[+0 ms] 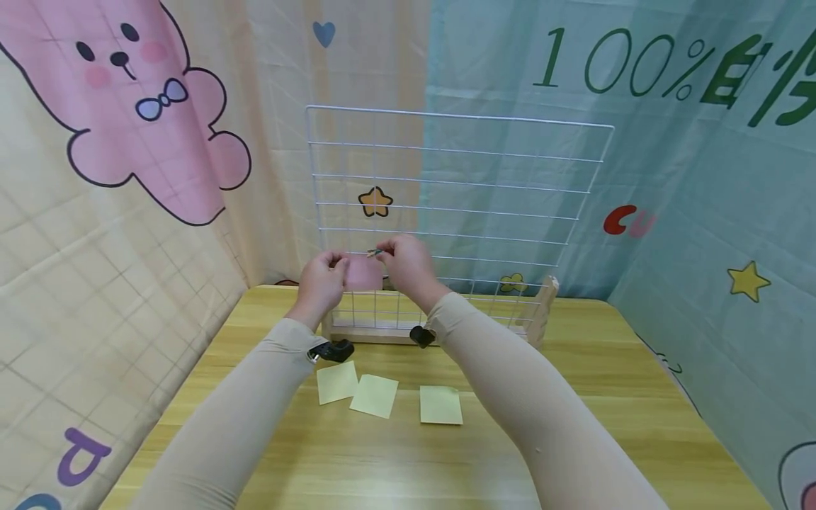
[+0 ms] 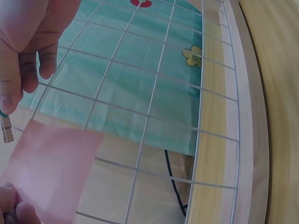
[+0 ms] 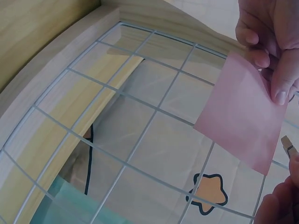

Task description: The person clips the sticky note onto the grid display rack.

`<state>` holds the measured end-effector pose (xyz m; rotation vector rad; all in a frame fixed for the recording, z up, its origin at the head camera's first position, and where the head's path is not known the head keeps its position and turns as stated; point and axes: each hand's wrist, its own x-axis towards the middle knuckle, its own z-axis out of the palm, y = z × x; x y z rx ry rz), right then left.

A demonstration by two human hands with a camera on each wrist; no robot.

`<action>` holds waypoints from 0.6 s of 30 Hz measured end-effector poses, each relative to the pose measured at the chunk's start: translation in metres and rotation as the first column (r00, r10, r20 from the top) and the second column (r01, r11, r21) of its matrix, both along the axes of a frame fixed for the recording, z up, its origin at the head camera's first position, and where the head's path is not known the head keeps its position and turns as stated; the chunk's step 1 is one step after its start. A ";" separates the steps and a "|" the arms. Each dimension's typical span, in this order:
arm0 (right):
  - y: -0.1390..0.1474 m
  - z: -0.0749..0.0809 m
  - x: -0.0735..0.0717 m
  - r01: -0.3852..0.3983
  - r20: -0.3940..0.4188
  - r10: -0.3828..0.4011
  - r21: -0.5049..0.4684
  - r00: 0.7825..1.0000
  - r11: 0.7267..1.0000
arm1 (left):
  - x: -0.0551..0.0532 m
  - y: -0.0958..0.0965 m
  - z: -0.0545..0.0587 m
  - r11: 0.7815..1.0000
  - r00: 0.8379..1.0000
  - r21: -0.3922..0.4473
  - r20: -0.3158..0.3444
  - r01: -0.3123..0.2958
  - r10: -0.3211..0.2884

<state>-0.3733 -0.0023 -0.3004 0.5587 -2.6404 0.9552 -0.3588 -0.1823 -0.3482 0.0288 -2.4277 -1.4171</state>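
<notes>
My left hand (image 1: 321,283) pinches a pink sticky note (image 1: 365,274) by its left edge, holding it up against the lower part of a white wire grid (image 1: 459,116). Between the thumb and fingers of my right hand (image 1: 411,265) is a small wooden clothespin (image 3: 288,145), close to the note's upper right corner. In the left wrist view the clothespin (image 2: 7,130) is partly cut off at the frame's edge, apart from the note. The right wrist view shows the left thumb lying flat over the note's edge.
The grid stands upright in a wooden base (image 1: 376,336) toward the back of the wooden table (image 1: 306,453). Three pale yellow sticky notes (image 1: 337,383) lie in front of it, two at the left nearly touching, one further right. Printed curtains (image 1: 274,177) hang behind and beside the table.
</notes>
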 end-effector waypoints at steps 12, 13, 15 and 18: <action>-0.015 -0.001 -0.006 0.066 -0.063 -0.058 0.128 0.996 0.990 | 0.001 0.001 -0.001 0.999 0.998 -0.002 0.035 -0.044 0.044; -0.015 0.000 -0.006 0.072 -0.066 -0.063 0.133 0.996 0.988 | 0.000 0.001 -0.001 0.999 0.998 -0.008 0.034 -0.048 0.048; -0.016 0.001 -0.006 0.078 -0.073 -0.068 0.147 0.995 0.986 | 0.000 0.001 -0.001 0.998 0.998 -0.017 0.031 -0.053 0.053; -0.018 0.002 -0.005 0.083 -0.065 -0.073 0.171 0.995 0.982 | -0.001 0.002 -0.001 0.998 0.998 -0.025 0.027 -0.057 0.058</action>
